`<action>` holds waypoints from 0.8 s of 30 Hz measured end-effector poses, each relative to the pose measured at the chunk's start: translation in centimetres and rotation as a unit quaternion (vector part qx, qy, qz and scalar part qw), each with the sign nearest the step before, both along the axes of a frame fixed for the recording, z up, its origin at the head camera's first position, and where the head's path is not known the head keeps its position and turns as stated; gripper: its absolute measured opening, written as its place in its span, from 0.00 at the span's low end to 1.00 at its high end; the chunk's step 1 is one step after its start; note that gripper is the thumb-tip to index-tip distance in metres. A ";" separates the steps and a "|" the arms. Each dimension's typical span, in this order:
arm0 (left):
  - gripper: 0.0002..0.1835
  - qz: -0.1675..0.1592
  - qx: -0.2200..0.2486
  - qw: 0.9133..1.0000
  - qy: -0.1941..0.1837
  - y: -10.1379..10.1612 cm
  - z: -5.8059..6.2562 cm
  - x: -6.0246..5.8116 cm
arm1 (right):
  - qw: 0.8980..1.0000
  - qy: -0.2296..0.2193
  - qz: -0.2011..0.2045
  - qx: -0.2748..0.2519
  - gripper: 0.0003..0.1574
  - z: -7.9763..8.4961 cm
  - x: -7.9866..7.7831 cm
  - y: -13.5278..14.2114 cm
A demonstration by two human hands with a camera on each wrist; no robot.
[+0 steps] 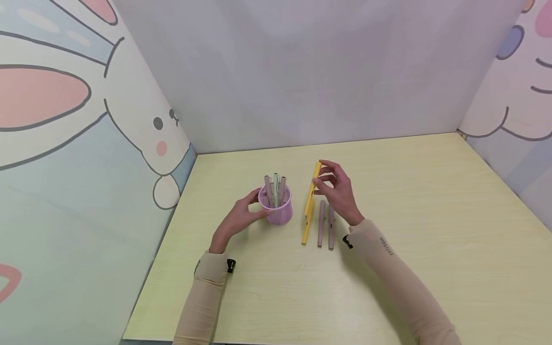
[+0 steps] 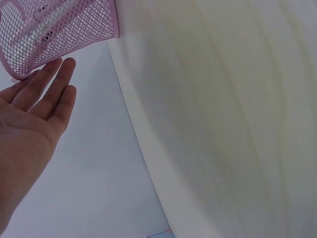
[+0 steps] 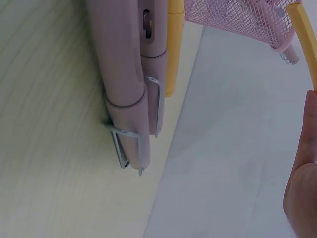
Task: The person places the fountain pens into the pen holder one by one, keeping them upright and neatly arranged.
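A pink mesh pen holder (image 1: 282, 216) stands upright on the table with mauve pens and a light green pen (image 1: 276, 189) in it. My left hand (image 1: 239, 218) holds it from the left, thumb at the near side and fingers at the far side. In the left wrist view, fingers (image 2: 52, 91) touch the mesh (image 2: 74, 34). My right hand (image 1: 338, 191) pinches a yellow pen (image 1: 313, 184), raised and tilted. Below it another yellow pen (image 1: 306, 232) lies on the table. Two mauve pens (image 1: 321, 225) lie beside that, the nearest things under my right wrist.
The pale wooden table (image 1: 276, 297) meets a plain light wall (image 1: 323, 72) at the back. Side walls bear cartoon pictures, with a white rabbit (image 1: 142, 110) on the left. Metal clips (image 3: 126, 148) show on the lying mauve pens in the right wrist view.
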State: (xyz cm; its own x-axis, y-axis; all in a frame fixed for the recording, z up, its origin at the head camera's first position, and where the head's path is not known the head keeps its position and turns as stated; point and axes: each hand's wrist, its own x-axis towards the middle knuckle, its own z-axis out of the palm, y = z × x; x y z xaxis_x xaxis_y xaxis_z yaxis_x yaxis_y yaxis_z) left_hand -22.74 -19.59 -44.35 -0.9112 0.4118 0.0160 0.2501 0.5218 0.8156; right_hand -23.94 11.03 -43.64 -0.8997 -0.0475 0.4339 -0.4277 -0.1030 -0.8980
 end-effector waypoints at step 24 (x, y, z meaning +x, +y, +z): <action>0.43 -0.007 0.000 1.000 0.006 -0.1 -0.1 0.1 | 0.999 0.019 -0.008 -0.043 0.33 0.7 -0.6 -2.7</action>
State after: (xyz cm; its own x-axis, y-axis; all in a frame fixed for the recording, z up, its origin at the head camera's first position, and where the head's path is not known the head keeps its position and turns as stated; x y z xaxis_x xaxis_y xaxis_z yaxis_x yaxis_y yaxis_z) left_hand -22.69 -19.72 -44.41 -0.9053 0.4239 0.0272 0.2668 0.5177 0.8129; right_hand -24.59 8.34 -42.91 -0.8825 0.0061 0.4703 -0.4643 -0.1712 -0.8690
